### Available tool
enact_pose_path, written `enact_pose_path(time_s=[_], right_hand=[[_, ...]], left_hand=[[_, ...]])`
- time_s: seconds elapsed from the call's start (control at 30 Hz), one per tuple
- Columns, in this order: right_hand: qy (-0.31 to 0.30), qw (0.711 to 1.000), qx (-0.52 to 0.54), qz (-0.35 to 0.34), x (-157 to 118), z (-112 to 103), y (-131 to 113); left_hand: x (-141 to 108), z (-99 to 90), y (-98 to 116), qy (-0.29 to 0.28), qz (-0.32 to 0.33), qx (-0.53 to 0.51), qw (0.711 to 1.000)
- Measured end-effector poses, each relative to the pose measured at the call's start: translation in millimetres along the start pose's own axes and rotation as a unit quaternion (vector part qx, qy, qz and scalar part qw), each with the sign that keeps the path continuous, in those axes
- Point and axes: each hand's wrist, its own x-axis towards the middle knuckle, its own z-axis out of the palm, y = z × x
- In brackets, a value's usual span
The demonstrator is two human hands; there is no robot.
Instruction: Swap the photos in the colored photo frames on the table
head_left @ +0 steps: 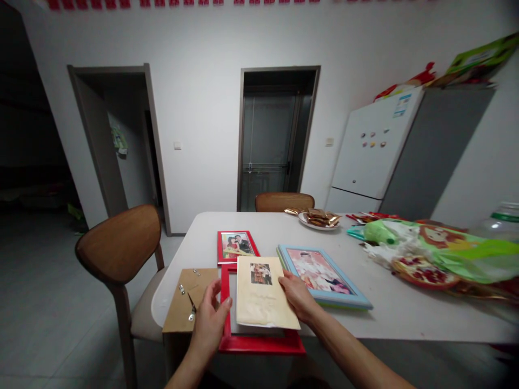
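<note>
Gripping the paper [259, 308] by its right edge, the right hand [298, 294] has it above the empty red frame [259, 346]. The left hand [210, 319] is open at the paper's left, by the frame's side; contact is unclear. Beyond the left hand lies the board [203, 278]; right of the paper, the blue frame [343, 299]. Farther across the tabletop [275, 229] sits the plate [310, 223].

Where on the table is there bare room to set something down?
Bare: between the blue frame and plate; between that frame and the pomegranate; left of the couple photo. Crowded: near edge, with left hand, paper, red frame and board; right, under the green bag.
</note>
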Motion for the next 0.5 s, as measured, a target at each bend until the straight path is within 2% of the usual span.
enact_pose_path(time_s=[0.1, 0.23, 0.33, 0.5], right_hand=[[-0.017, 0.999, 0.031, 0.032, 6.7, -2.7, 12.6], [-0.014, 0.998, -0.052, 0.019, 17.3, 6.9, 29.3], [-0.009, 0.992, -0.125, -0.006, 22.7, 11.0, 32.4], [0.01, 0.96, -0.277, -0.045, 21.0, 8.9, 21.4]], left_hand=[[-10.8, -5.2, 0.7, -0.088, 0.037, 0.181, 0.979], [-25.0, 0.4, 3.8, -0.179, 0.086, 0.353, 0.914], [-28.5, 3.1, 6.0, -0.207, 0.102, 0.406, 0.884], [-28.6, 3.6, 11.5, -0.227, 0.101, 0.441, 0.862]])
